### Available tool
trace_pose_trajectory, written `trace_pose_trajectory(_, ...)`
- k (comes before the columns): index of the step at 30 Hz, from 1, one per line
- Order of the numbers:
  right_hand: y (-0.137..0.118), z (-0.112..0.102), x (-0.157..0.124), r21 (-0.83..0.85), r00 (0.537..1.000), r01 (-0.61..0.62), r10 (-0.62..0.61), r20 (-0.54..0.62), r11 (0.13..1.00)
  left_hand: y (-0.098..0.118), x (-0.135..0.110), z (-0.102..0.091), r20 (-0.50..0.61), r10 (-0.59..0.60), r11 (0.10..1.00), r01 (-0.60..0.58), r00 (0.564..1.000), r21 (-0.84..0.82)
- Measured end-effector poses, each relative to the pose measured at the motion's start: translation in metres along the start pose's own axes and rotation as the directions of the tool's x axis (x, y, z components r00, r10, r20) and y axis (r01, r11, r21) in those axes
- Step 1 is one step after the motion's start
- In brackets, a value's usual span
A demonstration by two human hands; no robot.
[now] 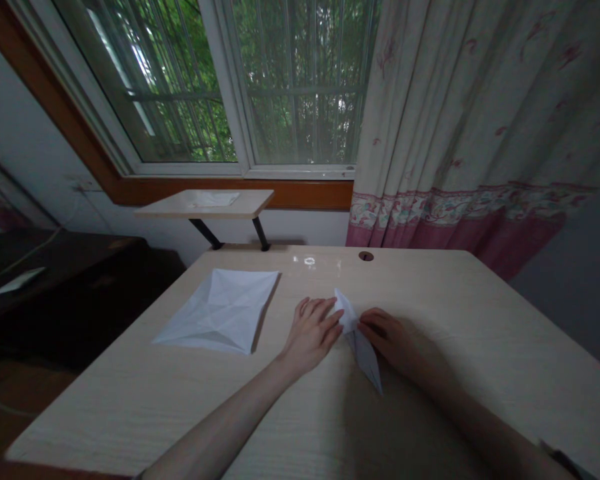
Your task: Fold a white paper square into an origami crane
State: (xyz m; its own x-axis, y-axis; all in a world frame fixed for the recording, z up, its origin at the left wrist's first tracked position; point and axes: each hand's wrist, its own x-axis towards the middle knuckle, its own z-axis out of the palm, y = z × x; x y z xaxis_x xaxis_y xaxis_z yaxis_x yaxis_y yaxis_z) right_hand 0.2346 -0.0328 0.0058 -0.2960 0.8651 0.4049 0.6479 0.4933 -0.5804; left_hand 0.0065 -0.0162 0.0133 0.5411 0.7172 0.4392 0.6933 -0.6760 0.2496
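Origami piece point(359, 340) on the counter point(130, 407), head view: a long, narrow fold of white paper held between the two hands, its lower tip pointing toward the near right. Left hand point(313, 333): fingers pressed together and lying nearly flat, their edge touching the upper part of the piece. Right hand point(386, 337): fingers curled inward, tips on the piece from the opposite side. Whether either grip pinches the paper cannot be told. Creased sheet point(217, 311): a white square with radiating folds, flat on the counter to the left, well apart from the hands. Round hole point(365, 256): near the counter's far edge. Beyond: small shelf point(205, 203) bearing a sheet of paper point(213, 199), window point(300, 87), and patterned curtain point(460, 113). Far left: dark cabinet point(55, 267) with a white slip point(20, 280).
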Motion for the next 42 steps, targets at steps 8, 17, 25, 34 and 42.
trace_pose_trajectory(8, 0.010, 0.006, -0.012, -0.151, 0.947, 0.150, -0.186, -0.263, 0.977, 0.000, 0.000, -0.005, -0.079, 0.073, 0.995, -0.078, 0.994, -0.066)
trace_pose_trajectory(17, 0.006, -0.002, -0.013, -0.320, 0.901, 0.223, -0.320, -0.292, 0.921, 0.002, -0.001, -0.008, -0.141, 0.149, 0.984, -0.161, 0.979, -0.076)
trace_pose_trajectory(25, 0.004, -0.009, -0.016, -0.414, 0.873, 0.282, -0.410, -0.264, 0.866, 0.004, -0.002, -0.011, -0.300, 0.164, 0.973, -0.204, 0.940, -0.108)
trace_pose_trajectory(34, 0.007, -0.007, -0.010, -0.568, 0.834, 0.360, -0.528, -0.160, 0.740, 0.001, -0.003, -0.007, -0.419, 0.174, 0.962, -0.244, 0.891, -0.121)
trace_pose_trajectory(42, 0.010, 0.003, -0.010, -0.565, 0.901, 0.378, -0.432, 0.041, 0.734, 0.001, -0.002, 0.001, -0.270, 0.031, 0.957, -0.107, 0.962, -0.270)
